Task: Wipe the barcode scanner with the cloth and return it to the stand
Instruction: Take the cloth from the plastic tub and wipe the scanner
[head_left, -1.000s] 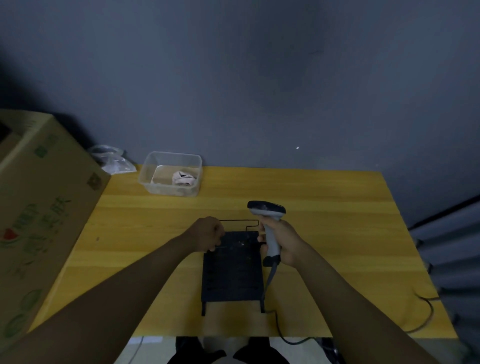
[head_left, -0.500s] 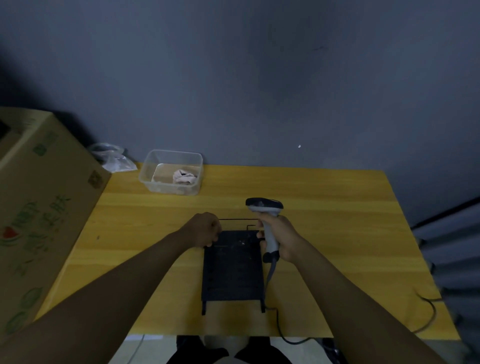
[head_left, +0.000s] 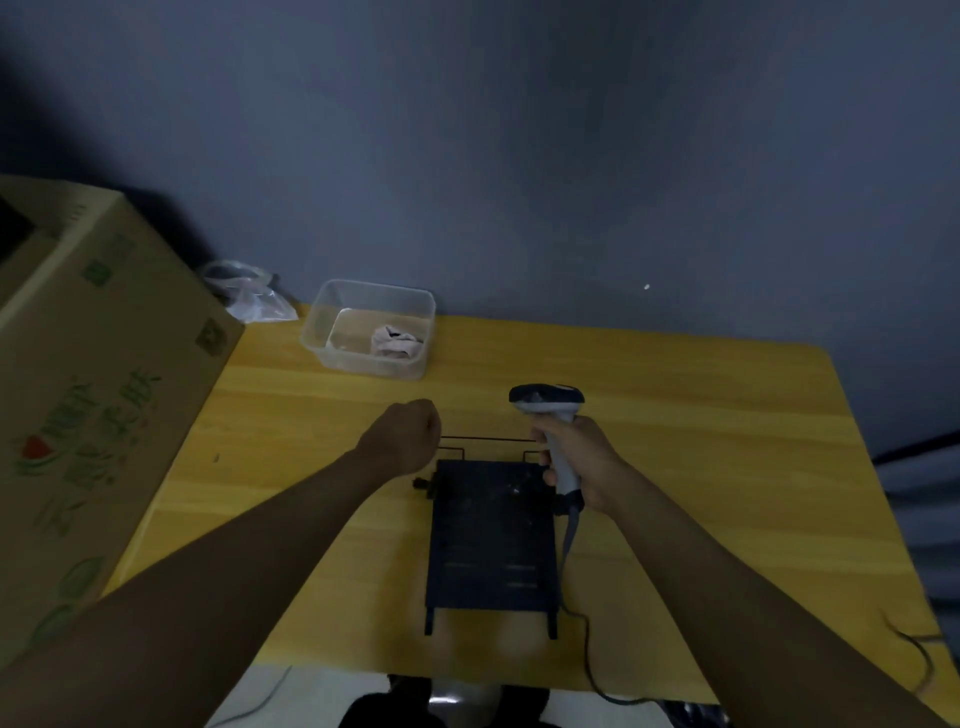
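My right hand (head_left: 584, 462) grips the grey handle of the barcode scanner (head_left: 545, 402), held upright above the right rear corner of the black stand (head_left: 491, 540). The scanner's dark head faces left and its cable (head_left: 584, 639) trails down over the table's front edge. My left hand (head_left: 402, 439) hovers as a loose fist just left of and above the stand's rear corner, holding nothing. A crumpled pinkish cloth (head_left: 392, 340) lies inside a clear plastic tub (head_left: 332, 317) at the back of the yellow table (head_left: 701, 441).
A large cardboard box (head_left: 88, 395) stands along the table's left side. A clear plastic bag (head_left: 249, 293) lies behind it near the wall. A dark cable (head_left: 914, 649) curls at the right front edge. A grey wall rises behind the table.
My left hand has let go of the stand's left rear corner and lifted away toward the back. My right hand and the scanner have stayed nearly in place.
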